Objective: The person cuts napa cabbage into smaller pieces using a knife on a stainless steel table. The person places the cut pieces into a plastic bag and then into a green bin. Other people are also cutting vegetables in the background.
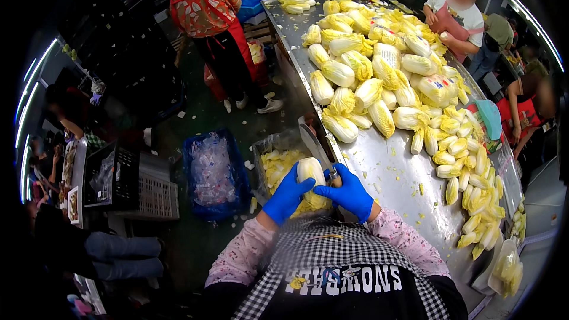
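Observation:
My left hand (285, 196), in a blue glove, holds a trimmed napa cabbage (310, 169) with its pale base pointing away from me. In my right hand (352, 192), also gloved in blue, is a knife (315, 143) with a wooden handle. Its blade points up and away, just right of the cabbage, and my right thumb reaches across to the cabbage's lower side. Beneath both hands stands a plastic-lined crate (257, 147) of loose yellow cabbage leaves (280, 164). To the right, a metal table (378, 178) carries a large heap of napa cabbages (338, 73).
Smaller cabbage hearts (471, 186) lie along the table's right side. A blue crate (189, 182) with clear plastic bags stands on the floor at left, near a grey crate (155, 193). A co-worker in a red apron (242, 49) stands beyond; another person (458, 22) stands across the table.

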A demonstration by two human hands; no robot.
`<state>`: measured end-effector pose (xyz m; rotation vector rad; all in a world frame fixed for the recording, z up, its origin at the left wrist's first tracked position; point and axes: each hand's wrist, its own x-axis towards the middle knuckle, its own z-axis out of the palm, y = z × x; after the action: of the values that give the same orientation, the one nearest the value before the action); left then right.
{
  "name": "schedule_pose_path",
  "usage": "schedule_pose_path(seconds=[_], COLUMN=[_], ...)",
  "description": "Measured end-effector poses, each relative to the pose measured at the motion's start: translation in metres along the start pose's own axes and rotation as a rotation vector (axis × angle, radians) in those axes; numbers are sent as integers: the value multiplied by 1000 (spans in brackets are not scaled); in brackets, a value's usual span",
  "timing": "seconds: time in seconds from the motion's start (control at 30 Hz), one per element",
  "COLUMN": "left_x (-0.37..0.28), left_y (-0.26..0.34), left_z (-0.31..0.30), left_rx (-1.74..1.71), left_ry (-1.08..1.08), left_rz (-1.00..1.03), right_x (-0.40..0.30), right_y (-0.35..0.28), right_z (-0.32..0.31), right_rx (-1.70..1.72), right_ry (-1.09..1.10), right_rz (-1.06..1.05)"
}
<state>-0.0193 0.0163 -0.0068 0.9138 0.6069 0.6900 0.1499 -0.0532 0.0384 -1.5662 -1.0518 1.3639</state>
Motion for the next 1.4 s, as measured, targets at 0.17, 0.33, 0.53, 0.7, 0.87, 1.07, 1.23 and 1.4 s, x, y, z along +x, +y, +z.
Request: schedule_pose_path(seconds=[0.17,0.33,0.53,0.7,0.87,1.07,1.23,1.4], left_x=[1,4,12,6,6,4,5,7], left_y=[-6,-1,-3,17,15,27,38,38], left_z=[0,10,4,12,11,22,20,19], left_rx=[-312,-480,-308,-175,-86,164,323,425], left_ry=[-159,-212,-172,-234,-337,-357,-363,-321], left_rz=[23,31,-98,-126,-143,-150,-255,-126], right_x=[-8,-10,-15,-17,-19,-19,-17,-23], right_y=[-4,8,12,14,2,2,16,7], right_z=[-7,-15,-10,-20,-17,-28,-25,-23], right_rx=[154,223,198,317,132,35,-87,8], right_ry=[25,-9,19,9,-28,-115,-57,-74], right_rz=[-17,73,-50,66,-71,-14,-80,60])
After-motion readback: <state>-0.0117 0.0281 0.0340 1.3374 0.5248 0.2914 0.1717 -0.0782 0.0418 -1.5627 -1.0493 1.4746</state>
